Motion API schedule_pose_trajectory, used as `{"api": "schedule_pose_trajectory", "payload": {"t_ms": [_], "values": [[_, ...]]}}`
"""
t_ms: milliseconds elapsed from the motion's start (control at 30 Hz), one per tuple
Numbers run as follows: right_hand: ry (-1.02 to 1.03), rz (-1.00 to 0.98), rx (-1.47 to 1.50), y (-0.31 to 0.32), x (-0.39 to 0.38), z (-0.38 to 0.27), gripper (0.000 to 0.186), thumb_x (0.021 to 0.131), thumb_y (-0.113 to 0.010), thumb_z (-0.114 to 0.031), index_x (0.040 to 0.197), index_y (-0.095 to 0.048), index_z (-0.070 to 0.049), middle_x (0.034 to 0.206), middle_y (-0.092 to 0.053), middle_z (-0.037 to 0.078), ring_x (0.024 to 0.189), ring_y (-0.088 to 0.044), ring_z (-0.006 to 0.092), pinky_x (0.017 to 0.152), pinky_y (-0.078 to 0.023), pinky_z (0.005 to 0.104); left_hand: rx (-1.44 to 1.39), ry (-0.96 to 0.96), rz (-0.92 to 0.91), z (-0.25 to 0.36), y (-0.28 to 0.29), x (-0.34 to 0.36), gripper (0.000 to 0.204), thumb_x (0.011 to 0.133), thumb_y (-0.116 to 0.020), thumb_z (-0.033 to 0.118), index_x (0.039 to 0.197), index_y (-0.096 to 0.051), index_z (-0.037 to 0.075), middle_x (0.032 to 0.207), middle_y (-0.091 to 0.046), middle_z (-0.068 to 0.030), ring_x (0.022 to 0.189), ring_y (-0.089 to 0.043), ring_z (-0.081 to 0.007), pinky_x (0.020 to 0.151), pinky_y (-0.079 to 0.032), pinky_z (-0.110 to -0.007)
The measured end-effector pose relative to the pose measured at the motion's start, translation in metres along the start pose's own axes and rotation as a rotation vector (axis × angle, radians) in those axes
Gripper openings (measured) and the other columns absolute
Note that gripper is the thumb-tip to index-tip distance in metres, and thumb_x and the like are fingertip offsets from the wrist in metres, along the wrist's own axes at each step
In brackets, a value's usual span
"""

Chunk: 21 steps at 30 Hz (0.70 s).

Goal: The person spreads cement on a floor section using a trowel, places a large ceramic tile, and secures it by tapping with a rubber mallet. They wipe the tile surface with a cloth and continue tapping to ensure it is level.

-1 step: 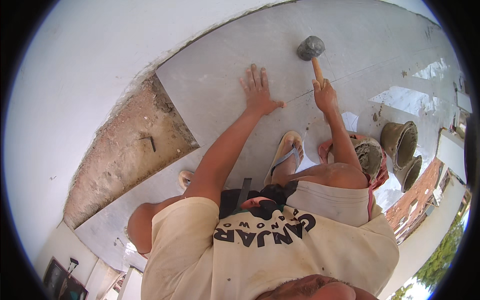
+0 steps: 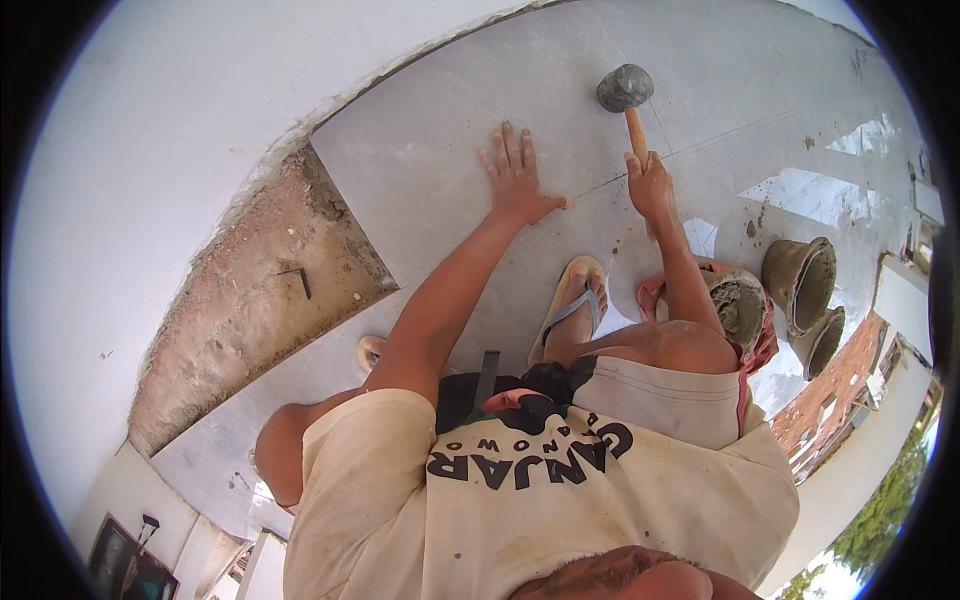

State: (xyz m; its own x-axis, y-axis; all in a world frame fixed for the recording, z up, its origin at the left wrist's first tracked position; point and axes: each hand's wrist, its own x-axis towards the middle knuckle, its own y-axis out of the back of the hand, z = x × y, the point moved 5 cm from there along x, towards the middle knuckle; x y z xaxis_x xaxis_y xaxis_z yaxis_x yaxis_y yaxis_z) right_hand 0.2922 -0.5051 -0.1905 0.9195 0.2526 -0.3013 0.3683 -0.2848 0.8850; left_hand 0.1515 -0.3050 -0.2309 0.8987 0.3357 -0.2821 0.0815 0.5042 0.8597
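My left hand (image 2: 512, 185) lies spread on a large grey floor tile (image 2: 420, 140), near a thin seam. My right hand (image 2: 650, 190) grips the wooden handle (image 2: 636, 135) of a mallet with a dark, grey-smeared head (image 2: 625, 88). The head is over the tile, right of my left hand; I cannot tell whether it touches. Below, between my arms, is my sandalled foot (image 2: 580, 300).
A bare, untiled strip (image 2: 240, 320) with a small black piece (image 2: 300, 280) lies at left, beside a white wall (image 2: 130, 200). At right stand mortar-smeared buckets (image 2: 800, 280) and a mortar-filled container (image 2: 733, 310) by red material. Tiles around them reflect light.
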Motion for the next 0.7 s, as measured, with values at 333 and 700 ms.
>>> {"api": "schedule_pose_trajectory", "payload": {"t_ms": [333, 700], "values": [[-0.09, -0.029, -0.051, -0.025, -0.001, 0.025, 0.062, 0.098, -0.05, -0.045, 0.131, -0.049, 0.007, 0.114, -0.062, 0.035, 0.11, -0.059, 0.0499, 0.094, -0.047, 0.0531, 0.336, -0.238, -0.354, -0.108, 0.041, -0.074, 0.128, 0.069, -0.077, 0.064, 0.158, -0.001, 0.011, 0.164, 0.006, -0.017, 0.152, 0.006, -0.0344, 0.123, -0.002, -0.053], [-0.032, 0.003, -0.08, -0.031, -0.001, 0.024, 0.072, 0.096, -0.052, -0.049, 0.136, -0.046, 0.01, 0.121, -0.06, 0.034, 0.116, -0.057, 0.0486, 0.098, -0.046, 0.0495, 0.275, -0.194, -0.311, -0.17, 0.06, -0.139, 0.131, 0.066, -0.08, 0.061, 0.158, -0.002, 0.01, 0.163, 0.006, -0.0188, 0.151, 0.006, -0.0369, 0.123, -0.004, -0.053]]}}
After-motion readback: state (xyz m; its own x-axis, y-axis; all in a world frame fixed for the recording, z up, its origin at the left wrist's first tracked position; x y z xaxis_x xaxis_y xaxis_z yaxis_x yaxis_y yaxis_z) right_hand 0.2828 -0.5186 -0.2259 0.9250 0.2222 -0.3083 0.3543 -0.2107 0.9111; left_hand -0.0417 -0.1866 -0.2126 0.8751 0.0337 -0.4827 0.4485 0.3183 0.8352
